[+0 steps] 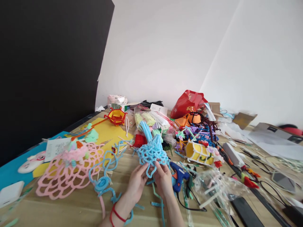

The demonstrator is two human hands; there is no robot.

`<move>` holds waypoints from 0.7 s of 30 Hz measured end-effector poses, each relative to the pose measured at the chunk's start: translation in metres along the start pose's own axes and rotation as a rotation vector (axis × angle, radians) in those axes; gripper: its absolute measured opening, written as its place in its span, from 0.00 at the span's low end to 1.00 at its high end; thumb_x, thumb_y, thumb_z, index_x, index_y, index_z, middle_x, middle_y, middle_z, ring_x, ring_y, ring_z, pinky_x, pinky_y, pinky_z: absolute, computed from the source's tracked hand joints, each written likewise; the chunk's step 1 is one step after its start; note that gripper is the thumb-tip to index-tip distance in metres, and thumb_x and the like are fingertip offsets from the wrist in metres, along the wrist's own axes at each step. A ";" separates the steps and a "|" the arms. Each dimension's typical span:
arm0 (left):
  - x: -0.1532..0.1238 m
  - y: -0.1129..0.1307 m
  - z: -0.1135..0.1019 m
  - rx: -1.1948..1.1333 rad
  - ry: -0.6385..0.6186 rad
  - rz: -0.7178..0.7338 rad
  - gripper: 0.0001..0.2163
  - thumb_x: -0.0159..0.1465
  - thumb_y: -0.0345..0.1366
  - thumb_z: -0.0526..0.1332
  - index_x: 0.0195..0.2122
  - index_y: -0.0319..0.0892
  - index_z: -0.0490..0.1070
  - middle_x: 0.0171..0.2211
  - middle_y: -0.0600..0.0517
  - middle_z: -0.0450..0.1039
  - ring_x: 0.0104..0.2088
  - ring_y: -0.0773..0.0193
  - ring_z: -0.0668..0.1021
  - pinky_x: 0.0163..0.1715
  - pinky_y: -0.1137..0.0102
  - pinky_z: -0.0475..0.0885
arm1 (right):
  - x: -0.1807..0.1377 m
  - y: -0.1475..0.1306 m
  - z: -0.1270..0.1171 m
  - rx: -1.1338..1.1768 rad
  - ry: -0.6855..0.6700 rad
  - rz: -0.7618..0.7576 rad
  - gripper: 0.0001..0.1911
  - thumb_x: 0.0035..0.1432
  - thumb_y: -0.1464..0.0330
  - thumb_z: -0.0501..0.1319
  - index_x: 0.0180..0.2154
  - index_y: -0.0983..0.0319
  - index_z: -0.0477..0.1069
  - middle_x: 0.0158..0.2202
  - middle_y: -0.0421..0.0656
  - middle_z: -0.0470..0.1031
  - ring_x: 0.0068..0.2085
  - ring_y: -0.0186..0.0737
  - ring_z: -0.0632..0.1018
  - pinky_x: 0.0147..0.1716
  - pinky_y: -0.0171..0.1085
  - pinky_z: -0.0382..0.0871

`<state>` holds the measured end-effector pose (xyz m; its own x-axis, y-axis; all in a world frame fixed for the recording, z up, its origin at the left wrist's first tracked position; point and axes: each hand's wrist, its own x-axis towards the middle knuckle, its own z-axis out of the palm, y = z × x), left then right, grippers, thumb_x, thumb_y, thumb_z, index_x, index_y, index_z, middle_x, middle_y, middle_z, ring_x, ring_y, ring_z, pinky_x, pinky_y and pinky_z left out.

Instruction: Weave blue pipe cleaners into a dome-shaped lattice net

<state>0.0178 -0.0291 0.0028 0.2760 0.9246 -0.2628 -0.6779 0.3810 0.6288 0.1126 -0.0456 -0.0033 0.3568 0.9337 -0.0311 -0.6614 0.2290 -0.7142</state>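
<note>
- Counter (pixel 82 212): wood-toned, carrying every piece listed below.
- Red bracelet (pixel 117 214): circling the left wrist.
- Left hand (pixel 137 181): reaching in from below; its grip is clamping on the near edge of the blue net, thumb uppermost.
- Right hand (pixel 164 179): mirroring the left from the other side; its grip is pinching the same edge, fingers partly hidden behind the net.
- Blue net (pixel 152 153): sitting between both hands at the middle of the counter, its bunched end pointing away, one loose loop hanging toward the person. Whether its far side is touching the counter, one cannot tell.
- Handling, by judgement: the net is probably weighing very little; its fuzzy strands are looking soft, grippy rather than slippery, and bendable enough to be keeping a shape. Not brittle, but its open loops could be flattening under a hard squeeze.
- Best hold, by judgement: the rim where strands are crossing, lightly, with both hands; the single loose loop is looking weaker, likely to be stretching out of shape if pulled.
- Blue coil (pixel 102 183): lying to the left, loose strands trailing.
- Pink net (pixel 50 179): spreading flat further left.
- Glue gun (pixel 179 176): resting just beside the right hand, cord curling nearer.
- Blue stems (pixel 145 130): lying bundled beyond the blue net.
- Yellow basket (pixel 199 152): lying to the right, white-framed.
- Red bag (pixel 187 102): standing at the back, near the wall (pixel 165 50).
</note>
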 end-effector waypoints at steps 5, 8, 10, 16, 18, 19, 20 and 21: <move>0.001 0.001 -0.001 0.024 0.012 0.062 0.10 0.46 0.36 0.70 0.27 0.38 0.73 0.23 0.54 0.74 0.21 0.69 0.73 0.17 0.76 0.66 | -0.006 0.006 0.001 -0.171 -0.059 0.100 0.18 0.45 0.59 0.69 0.37 0.62 0.72 0.29 0.41 0.76 0.25 0.35 0.75 0.20 0.31 0.70; 0.001 -0.002 -0.003 0.076 0.059 0.056 0.14 0.45 0.40 0.71 0.20 0.39 0.68 0.14 0.60 0.63 0.13 0.75 0.64 0.11 0.79 0.56 | -0.009 0.008 0.002 -0.283 -0.162 0.212 0.17 0.47 0.59 0.68 0.30 0.67 0.74 0.21 0.41 0.73 0.19 0.32 0.73 0.17 0.30 0.68; 0.002 -0.003 -0.003 0.086 0.069 0.029 0.16 0.43 0.41 0.71 0.18 0.39 0.65 0.12 0.62 0.58 0.12 0.77 0.60 0.09 0.80 0.53 | -0.010 0.008 0.002 -0.265 -0.199 0.257 0.16 0.47 0.60 0.68 0.27 0.69 0.75 0.20 0.42 0.73 0.19 0.31 0.73 0.18 0.28 0.69; 0.000 0.000 -0.001 0.062 -0.044 -0.027 0.15 0.49 0.44 0.67 0.20 0.38 0.67 0.13 0.58 0.63 0.13 0.73 0.65 0.11 0.77 0.59 | -0.008 0.003 -0.002 -0.131 -0.222 0.309 0.12 0.44 0.65 0.71 0.26 0.68 0.75 0.19 0.40 0.73 0.18 0.28 0.71 0.19 0.27 0.68; -0.001 0.001 0.001 0.092 -0.063 0.013 0.14 0.49 0.44 0.67 0.20 0.38 0.68 0.13 0.57 0.65 0.13 0.71 0.66 0.12 0.76 0.61 | -0.007 0.003 -0.002 -0.105 -0.219 0.304 0.11 0.43 0.66 0.70 0.25 0.67 0.75 0.17 0.38 0.71 0.16 0.28 0.69 0.16 0.27 0.66; -0.002 0.001 0.002 0.111 -0.073 0.035 0.13 0.49 0.43 0.67 0.20 0.38 0.68 0.12 0.57 0.65 0.12 0.71 0.66 0.11 0.75 0.61 | -0.007 0.002 -0.002 -0.096 -0.223 0.299 0.11 0.43 0.66 0.70 0.23 0.67 0.74 0.16 0.38 0.70 0.16 0.27 0.68 0.15 0.26 0.64; -0.002 0.001 0.003 0.130 -0.085 0.053 0.13 0.49 0.43 0.67 0.20 0.38 0.69 0.12 0.57 0.65 0.12 0.70 0.66 0.11 0.75 0.61 | -0.007 0.002 -0.001 -0.090 -0.228 0.293 0.11 0.43 0.66 0.70 0.21 0.67 0.73 0.15 0.38 0.69 0.15 0.27 0.67 0.14 0.26 0.63; -0.002 0.000 0.003 0.146 -0.094 0.067 0.12 0.49 0.42 0.67 0.20 0.39 0.69 0.12 0.57 0.66 0.12 0.70 0.66 0.11 0.74 0.61 | -0.007 0.002 0.000 -0.090 -0.233 0.285 0.12 0.44 0.66 0.70 0.19 0.67 0.72 0.14 0.38 0.68 0.14 0.26 0.66 0.14 0.26 0.62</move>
<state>0.0191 -0.0308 0.0054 0.3011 0.9415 -0.1515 -0.5927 0.3093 0.7437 0.1087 -0.0513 -0.0047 0.0002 0.9964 -0.0852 -0.6484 -0.0647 -0.7585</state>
